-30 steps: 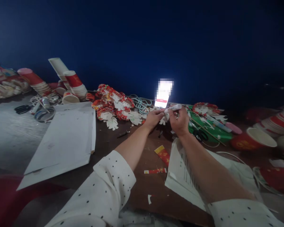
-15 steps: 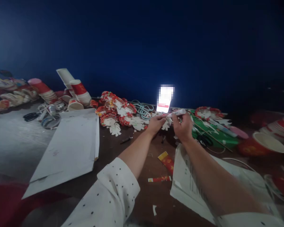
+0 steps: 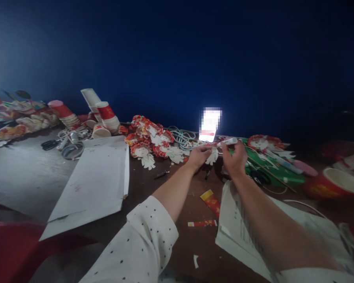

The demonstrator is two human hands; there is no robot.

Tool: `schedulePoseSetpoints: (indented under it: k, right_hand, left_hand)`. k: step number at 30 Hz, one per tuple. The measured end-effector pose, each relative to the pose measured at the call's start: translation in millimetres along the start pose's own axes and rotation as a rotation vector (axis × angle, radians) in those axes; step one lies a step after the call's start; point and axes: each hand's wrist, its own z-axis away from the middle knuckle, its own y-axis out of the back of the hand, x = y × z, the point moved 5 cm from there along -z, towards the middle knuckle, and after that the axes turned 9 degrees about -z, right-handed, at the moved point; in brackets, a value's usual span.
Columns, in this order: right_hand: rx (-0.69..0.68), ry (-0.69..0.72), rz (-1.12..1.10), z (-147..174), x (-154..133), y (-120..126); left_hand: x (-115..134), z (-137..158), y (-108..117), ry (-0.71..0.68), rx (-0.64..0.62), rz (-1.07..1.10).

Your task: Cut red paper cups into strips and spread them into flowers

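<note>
My left hand (image 3: 198, 156) is closed, pinching a small paper cutout (image 3: 212, 157) whose white fringed end hangs below the fingers. My right hand (image 3: 236, 158) grips a white pen-shaped tube (image 3: 228, 142), slanted with its lower end towards the cutout. Whether that end touches the paper is too small to tell. Both hands are close together in front of a bright, propped-up phone (image 3: 208, 131). To the left lies a heap of red and white paper cutouts (image 3: 149, 137) with similar fringed ends.
A white board (image 3: 91, 184) lies left, with paper cups (image 3: 107, 114) behind it. Papers (image 3: 238, 232) lie under my right forearm. Black scissors (image 3: 259, 177) and a green sheet (image 3: 286, 177) are at right, near a red cup (image 3: 327, 182). Red paper scraps (image 3: 211, 202) lie between my arms.
The view has shifted slightly, so everything sits a little further right. The tube in my right hand has tilted a little; both hands keep their hold.
</note>
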Motion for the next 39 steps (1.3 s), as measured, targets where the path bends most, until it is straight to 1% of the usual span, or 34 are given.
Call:
schedulePoseSetpoints:
  k: [2, 4, 9, 12, 16, 21, 23, 25, 27, 29, 32, 37, 39]
  right_hand:
    - [0.059, -0.036, -0.032, -1.3, 2.6, 5.5]
    - [0.063, -0.066, -0.081, -1.4, 1.8, 7.1]
    - [-0.104, -0.071, -0.148, 4.1, -7.9, -4.1]
    - [-0.145, -0.041, -0.103, 6.3, -7.3, -8.4]
    - [-0.102, 0.027, -0.034, 3.5, -3.1, -5.2]
    - [0.032, -0.022, -0.023, -0.7, -4.5, 7.5]
    - [0.015, -0.02, -0.039, 0.4, -10.5, 7.2]
    - [-0.055, -0.001, -0.075, 2.9, -17.0, 2.3]
    - [-0.118, 0.018, -0.093, 5.7, -20.7, -3.7]
    - [-0.136, 0.031, -0.072, 7.3, -20.1, -7.9]
    - [-0.106, 0.034, -0.016, 6.9, -14.0, -9.4]
    - [0.002, 0.005, 0.001, 4.0, -7.6, -0.7]
    - [0.017, 0.0, -0.008, 4.1, -9.7, 1.9]
  left_hand:
    - [-2.5, -1.1, -0.1, 0.013, 0.0, 0.007]
    - [-3.4, -2.0, 0.9, 0.004, 0.01, 0.011]
    - [-2.3, -2.6, 2.7, -0.035, 0.008, -0.035]
    - [-2.1, -2.5, 2.5, -0.057, 0.007, -0.057]
    - [-4.2, -2.3, -0.4, -0.047, 0.001, -0.072]
    - [-6.4, -2.5, -1.1, -0.007, 0.022, -0.038]
    - [-4.7, -2.2, -1.3, -0.026, 0.006, -0.008]
    - [-2.0, -1.3, -0.7, -0.052, 0.0, -0.007]
    - [0.2, 0.0, 0.9, -0.065, 0.018, -0.059]
    - [1.2, 1.0, 2.5, -0.061, 0.042, -0.127]
    - [1.2, 1.0, 2.6, -0.06, 0.042, -0.158]
    - [-3.8, -1.9, 2.2, -0.024, 0.038, -0.099]
    - [-4.5, -2.7, 2.9, -0.019, 0.05, -0.078]
